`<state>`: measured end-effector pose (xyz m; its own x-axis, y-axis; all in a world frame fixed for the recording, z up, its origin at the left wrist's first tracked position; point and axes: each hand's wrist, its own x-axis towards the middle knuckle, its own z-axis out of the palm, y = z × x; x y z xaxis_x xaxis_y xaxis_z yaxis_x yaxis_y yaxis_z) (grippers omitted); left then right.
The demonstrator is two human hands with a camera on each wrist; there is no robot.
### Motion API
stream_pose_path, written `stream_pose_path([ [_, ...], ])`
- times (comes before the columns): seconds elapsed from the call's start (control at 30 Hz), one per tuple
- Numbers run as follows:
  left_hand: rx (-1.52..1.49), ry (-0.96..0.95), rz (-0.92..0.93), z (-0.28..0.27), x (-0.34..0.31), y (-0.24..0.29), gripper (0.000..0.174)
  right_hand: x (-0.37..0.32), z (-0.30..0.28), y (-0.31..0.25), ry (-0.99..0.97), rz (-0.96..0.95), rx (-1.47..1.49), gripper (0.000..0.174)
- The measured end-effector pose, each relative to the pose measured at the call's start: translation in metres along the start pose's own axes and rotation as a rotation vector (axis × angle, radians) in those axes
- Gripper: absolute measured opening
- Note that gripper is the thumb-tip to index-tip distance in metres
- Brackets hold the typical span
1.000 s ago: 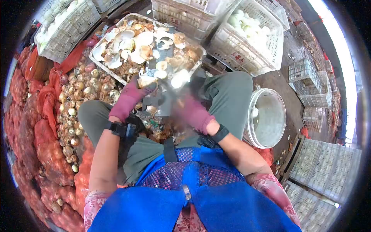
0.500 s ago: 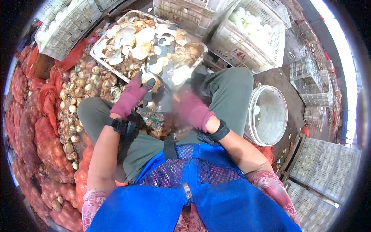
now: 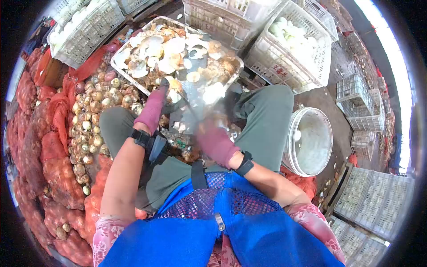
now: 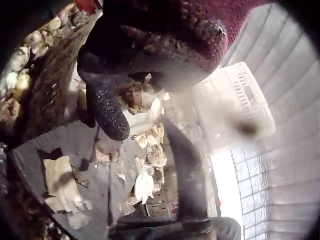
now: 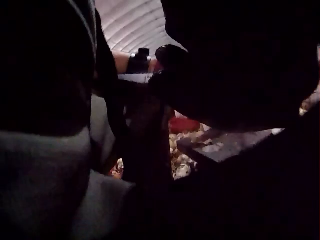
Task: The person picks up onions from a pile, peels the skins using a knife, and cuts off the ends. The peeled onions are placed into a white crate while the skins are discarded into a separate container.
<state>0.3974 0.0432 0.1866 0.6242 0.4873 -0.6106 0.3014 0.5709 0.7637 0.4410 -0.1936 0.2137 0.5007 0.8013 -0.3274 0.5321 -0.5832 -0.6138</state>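
Observation:
In the head view the left hand [image 3: 152, 107], in a pink glove with dark fingertips, is at the tray's near edge. Its curled fingers hold a partly peeled onion [image 4: 142, 119], seen in the left wrist view. The right hand [image 3: 217, 143], gloved and blurred, is lower and to the right, gripping a knife [image 3: 190, 107] whose thin blade points toward the left hand. Below and between the hands lies a grey board [image 3: 189, 123] with peel scraps. The right wrist view is very dark; the right hand [image 5: 230, 75] shows as a silhouette.
A tray [image 3: 130, 80] heaped with peels stands ahead. Loose onions [image 3: 89, 127] and red net sacks [image 3: 62, 173] lie left. A white bucket [image 3: 291, 149] stands beside the right knee. Crates, one a crate of peeled onions [image 3: 278, 60], stand beyond.
The left hand has turned, its fingers now pointing more upward, with the onion less visible from above. The right hand has moved slightly lower. The whole head view has shifted a little.

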Motion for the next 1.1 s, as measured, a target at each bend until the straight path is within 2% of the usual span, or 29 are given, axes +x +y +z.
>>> stream_pose_path([
  [0.1, 0.003, 0.072, 0.036, 0.017, -0.039, 0.02, 0.049, -0.001, 0.008, 0.016, 0.051, -0.09, -0.059, 0.039],
  [0.13, -0.013, -0.111, 0.085, 0.007, -0.036, 0.017, 0.049, 0.001, 0.02, 0.03, 0.053, -0.09, -0.059, 0.039],
  [0.2, -0.039, -0.149, 0.11, -0.005, -0.026, 0.009, 0.049, 0.006, 0.045, 0.061, 0.243, -0.287, -0.105, 0.036],
  [0.3, -0.029, -0.174, 0.123, 0.002, -0.041, 0.016, 0.051, 0.0, 0.004, 0.025, 0.227, -0.198, -0.144, 0.035],
  [0.33, -0.002, -0.165, 0.121, 0.007, -0.047, 0.019, 0.052, 0.004, 0.015, 0.034, 0.23, -0.192, -0.142, 0.035],
  [0.4, 0.003, -0.158, 0.124, 0.006, -0.04, 0.015, 0.052, 0.018, 0.044, 0.051, 0.239, -0.172, -0.329, 0.035],
  [0.43, 0.002, -0.146, 0.129, 0.003, -0.037, 0.013, 0.053, 0.013, 0.03, 0.036, 0.237, -0.173, -0.326, 0.035],
  [0.5, -0.027, -0.191, 0.136, 0.002, -0.037, 0.011, 0.056, -0.005, -0.018, -0.011, 0.147, 0.04, -0.045, 0.037],
  [0.53, -0.051, -0.171, 0.151, 0.003, -0.036, 0.01, 0.053, -0.001, -0.008, 0.0, 0.148, 0.045, -0.045, 0.037],
  [0.6, -0.075, -0.15, 0.165, 0.004, -0.034, 0.008, 0.051, 0.01, 0.015, 0.021, 0.289, -0.198, -0.255, 0.039],
  [0.7, -0.117, -0.219, 0.167, 0.002, -0.033, 0.006, 0.049, 0.019, 0.014, 0.029, 0.214, -0.157, -0.149, 0.04],
  [0.73, -0.048, -0.197, 0.199, 0.002, -0.032, 0.004, 0.061, 0.019, 0.005, 0.023, 0.211, -0.157, -0.149, 0.04],
  [0.83, 0.102, -0.096, 0.117, 0.0, -0.011, 0.003, 0.062, 0.019, -0.014, 0.019, 0.137, -0.163, -0.116, 0.041],
  [0.9, 0.062, -0.069, 0.104, 0.002, -0.012, 0.0, 0.063, 0.021, -0.016, 0.02, 0.121, -0.184, -0.139, 0.042],
  [1.03, 0.197, 0.045, 0.193, 0.022, -0.046, 0.014, 0.066, 0.018, -0.017, 0.017, 0.144, -0.113, -0.021, 0.042],
  [1.1, 0.212, 0.062, 0.206, 0.021, -0.043, 0.013, 0.067, 0.015, -0.014, 0.02, 0.187, -0.259, -0.101, 0.042],
])
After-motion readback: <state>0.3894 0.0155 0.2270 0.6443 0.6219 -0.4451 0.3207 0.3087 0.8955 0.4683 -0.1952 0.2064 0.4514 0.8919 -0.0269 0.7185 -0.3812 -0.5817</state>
